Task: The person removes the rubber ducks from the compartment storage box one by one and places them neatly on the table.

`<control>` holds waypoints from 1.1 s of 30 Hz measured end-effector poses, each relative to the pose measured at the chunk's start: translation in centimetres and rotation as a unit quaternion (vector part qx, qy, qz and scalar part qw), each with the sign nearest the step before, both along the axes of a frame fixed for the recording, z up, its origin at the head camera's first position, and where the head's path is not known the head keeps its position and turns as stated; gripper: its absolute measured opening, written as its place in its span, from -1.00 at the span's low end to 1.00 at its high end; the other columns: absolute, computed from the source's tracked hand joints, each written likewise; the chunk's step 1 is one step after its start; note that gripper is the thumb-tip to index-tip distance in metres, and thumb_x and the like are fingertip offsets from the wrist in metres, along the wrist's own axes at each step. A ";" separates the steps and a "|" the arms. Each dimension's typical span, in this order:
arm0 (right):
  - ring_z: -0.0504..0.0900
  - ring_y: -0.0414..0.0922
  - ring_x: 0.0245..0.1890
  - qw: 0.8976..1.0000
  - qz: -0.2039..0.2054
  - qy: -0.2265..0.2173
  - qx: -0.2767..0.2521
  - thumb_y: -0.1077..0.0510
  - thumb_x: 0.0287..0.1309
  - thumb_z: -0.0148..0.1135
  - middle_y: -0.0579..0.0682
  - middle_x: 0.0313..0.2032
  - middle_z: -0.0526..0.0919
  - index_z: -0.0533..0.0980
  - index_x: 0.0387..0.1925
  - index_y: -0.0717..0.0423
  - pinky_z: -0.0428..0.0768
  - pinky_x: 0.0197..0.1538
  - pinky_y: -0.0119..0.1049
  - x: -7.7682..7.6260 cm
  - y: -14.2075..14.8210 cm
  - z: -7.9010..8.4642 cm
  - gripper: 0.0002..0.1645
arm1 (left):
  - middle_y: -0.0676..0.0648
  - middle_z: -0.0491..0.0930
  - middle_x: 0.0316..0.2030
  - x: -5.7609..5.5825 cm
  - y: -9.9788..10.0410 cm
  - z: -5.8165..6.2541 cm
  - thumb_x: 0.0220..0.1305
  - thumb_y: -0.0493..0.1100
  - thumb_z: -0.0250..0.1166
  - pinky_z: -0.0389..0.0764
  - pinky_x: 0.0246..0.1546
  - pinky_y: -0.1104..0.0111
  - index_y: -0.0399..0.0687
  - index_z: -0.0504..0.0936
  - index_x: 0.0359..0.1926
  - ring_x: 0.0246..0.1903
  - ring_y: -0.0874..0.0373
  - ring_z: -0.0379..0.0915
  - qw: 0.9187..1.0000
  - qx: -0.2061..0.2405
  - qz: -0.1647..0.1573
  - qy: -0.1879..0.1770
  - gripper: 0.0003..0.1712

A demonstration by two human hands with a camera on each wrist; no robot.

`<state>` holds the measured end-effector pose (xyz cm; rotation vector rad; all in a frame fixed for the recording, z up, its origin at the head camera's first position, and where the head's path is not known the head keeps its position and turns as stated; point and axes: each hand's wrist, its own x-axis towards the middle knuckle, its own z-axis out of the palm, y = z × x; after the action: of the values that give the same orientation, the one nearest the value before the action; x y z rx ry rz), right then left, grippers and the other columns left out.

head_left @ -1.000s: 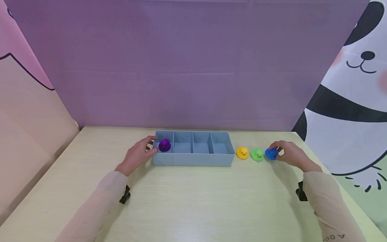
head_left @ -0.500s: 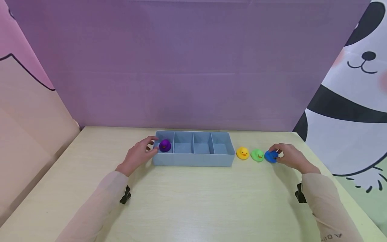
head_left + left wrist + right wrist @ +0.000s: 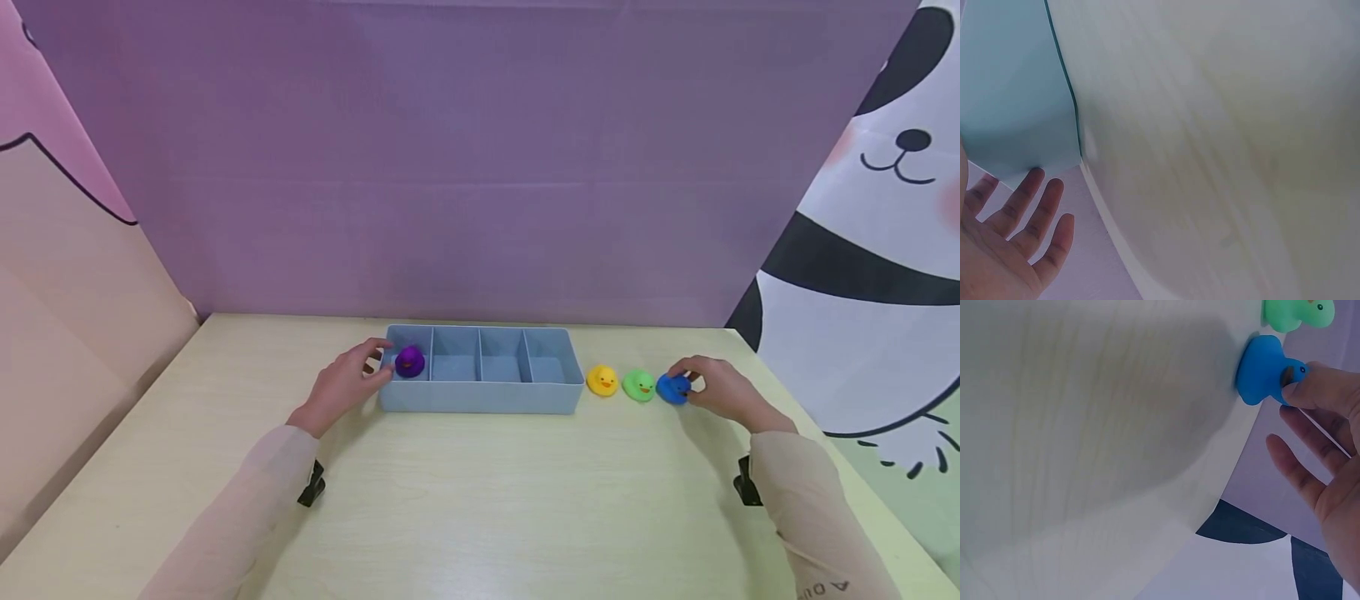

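Right hand (image 3: pixel 724 392) pinches blue duck (image 3: pixel 670 390); left (image 3: pixel 341 387) touches tray (image 3: pixel 480 398).

I see the four-compartment tray (image 3: pixel 477 398) as moulded plastic: smooth walls, low sheen. The blue toy duck (image 3: pixel 1261 370) that I pinch appears to be smooth soft plastic or rubber, satin finish; the green duck (image 3: pixel 639 387), yellow duck (image 3: pixel 602 381) and purple duck (image 3: pixel 409 362) look alike in material. Tabletop (image 3: pixel 487 492): pale wood grain, smooth, soft sheen; I cannot tell solid wood from laminate. Backdrop (image 3: pixel 480 167): matt, cloth-like, faint fold creases. Panda print (image 3: pixel 855 358): smooth, matt sheet. My sleeves (image 3: pixel 232 508): matt cloth, lightly wrinkled.
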<state>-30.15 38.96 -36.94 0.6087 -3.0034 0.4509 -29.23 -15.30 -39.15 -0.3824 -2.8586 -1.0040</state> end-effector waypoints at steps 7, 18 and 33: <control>0.56 0.17 -0.20 1.000 0.000 0.009 0.013 0.41 -0.15 0.24 0.25 -0.17 0.59 0.51 -0.14 0.31 0.53 -0.14 0.09 0.1 -0.1 0.8 -0.61 | -0.15 0.49 0.04 0.0 0.0 0.0 0.22 0.03 0.07 0.52 -0.13 0.04 0.04 0.34 0.20 -0.09 0.00 0.49 1.000 -0.002 0.000 0.002 -0.48; 0.55 0.14 -0.18 0.999 -0.006 0.025 0.024 0.34 -0.09 0.24 0.24 -0.13 0.59 0.51 -0.12 0.27 0.52 -0.14 0.04 0.0 -1.1 2.1 -0.62 | -0.15 0.50 0.04 -0.1 0.0 -0.2 0.22 0.02 0.08 0.53 -0.14 0.05 0.03 0.34 0.20 -0.09 0.00 0.49 1.000 0.000 0.003 0.002 -0.48; 0.56 0.09 -0.18 0.998 0.026 0.049 0.043 0.30 -0.07 0.27 0.14 -0.14 0.60 0.52 -0.12 0.18 0.55 -0.18 -0.02 0.2 -5.0 2.8 -0.63 | -0.16 0.50 0.03 -0.2 -0.1 -0.3 0.23 0.02 0.08 0.54 -0.13 0.07 0.04 0.34 0.21 -0.10 0.00 0.49 1.000 -0.001 -0.002 0.004 -0.48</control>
<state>-29.98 33.99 -34.18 0.6964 -2.9332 0.2853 -29.41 -15.40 -39.47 -0.3927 -2.8541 -0.9974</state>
